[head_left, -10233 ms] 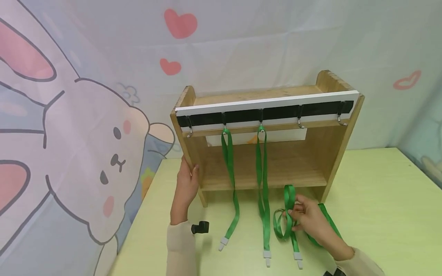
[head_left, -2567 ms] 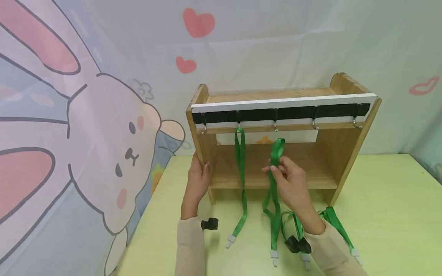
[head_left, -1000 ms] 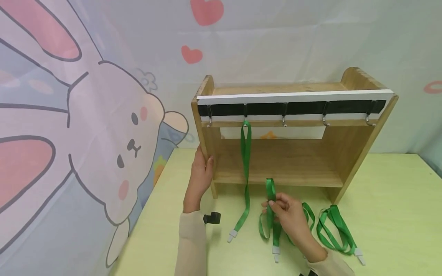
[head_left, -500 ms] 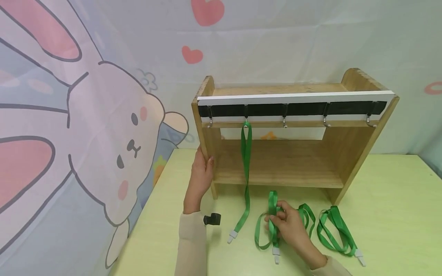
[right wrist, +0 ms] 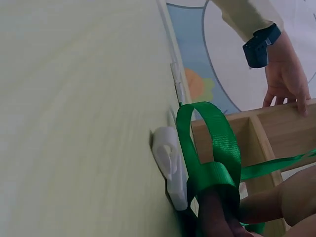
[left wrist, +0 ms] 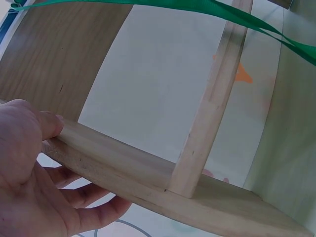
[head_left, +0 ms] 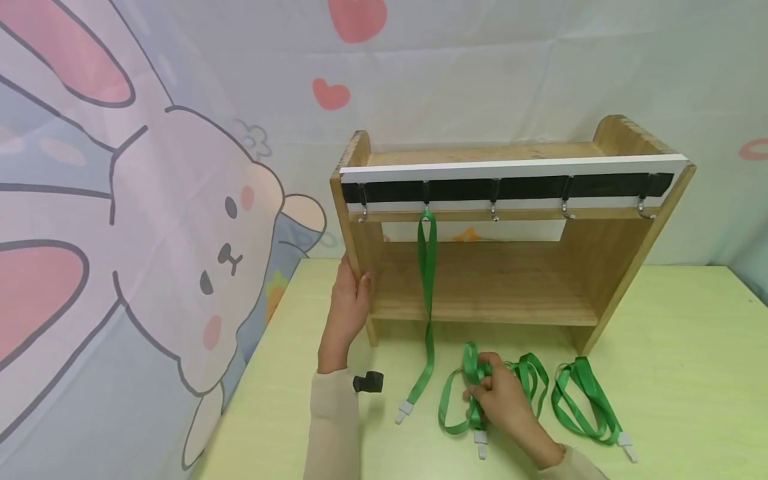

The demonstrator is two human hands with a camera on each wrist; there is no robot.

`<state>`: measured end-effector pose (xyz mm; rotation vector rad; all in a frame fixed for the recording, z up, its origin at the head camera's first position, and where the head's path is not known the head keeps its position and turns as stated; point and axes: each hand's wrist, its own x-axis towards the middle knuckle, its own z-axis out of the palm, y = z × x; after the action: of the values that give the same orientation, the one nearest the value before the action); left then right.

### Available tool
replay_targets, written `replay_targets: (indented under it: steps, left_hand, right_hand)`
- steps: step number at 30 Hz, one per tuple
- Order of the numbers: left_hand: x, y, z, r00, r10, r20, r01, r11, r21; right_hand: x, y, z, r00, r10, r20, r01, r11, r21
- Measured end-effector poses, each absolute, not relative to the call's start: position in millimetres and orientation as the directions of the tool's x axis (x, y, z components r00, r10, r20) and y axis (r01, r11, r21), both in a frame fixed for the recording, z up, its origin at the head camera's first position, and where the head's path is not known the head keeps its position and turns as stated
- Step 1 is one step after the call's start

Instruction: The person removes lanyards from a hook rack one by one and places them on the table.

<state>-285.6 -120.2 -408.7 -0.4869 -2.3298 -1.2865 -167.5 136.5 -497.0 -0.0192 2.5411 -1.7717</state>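
Observation:
A small wooden shelf (head_left: 480, 283) stands on the table, with metal hooks (head_left: 495, 205) along its front rail. My left hand (head_left: 349, 303) grips its left side panel (left wrist: 118, 185), thumb and fingers on opposite faces in the left wrist view. From the second hook hangs a green lanyard (head_left: 428, 263) with a white clip. Down at the table, my right hand (head_left: 503, 399) pinches another green lanyard (right wrist: 224, 140) near its upright loop; its white clip (head_left: 481, 439) lies toward me. The right fingertips are partly hidden behind the strap.
Two more green lanyards lie on the table to the right: one coiled lanyard (head_left: 528, 365) partly behind my right hand, another lanyard (head_left: 595, 395) farther right. A printed cloth backdrop (head_left: 480, 80) hangs behind the yellow-green table (head_left: 690, 360).
The lanyard on the middle hook earlier is off it. My right hand held a lanyard up before the shelf, then lowered it to the table. The left hand keeps its grip; the view shifted.

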Motion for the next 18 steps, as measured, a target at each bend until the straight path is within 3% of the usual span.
replay_targets:
  steps: [10, 18]
  left_hand:
    - [-284.5, -121.7, -410.5, -0.848, 0.093, 0.522, 0.493, 0.502, 0.711]
    - [-287.4, -120.3, -409.8, -0.837, 0.097, 0.539, 0.512, 0.486, 0.708]
  right_hand:
    - [-166.9, 134.9, -495.4, -1.000, 0.007, -0.014, 0.016, 0.533, -0.846]
    - [-164.5, 144.5, -468.9, -1.000, -0.016, 0.020, -0.025, 0.702, -0.712]
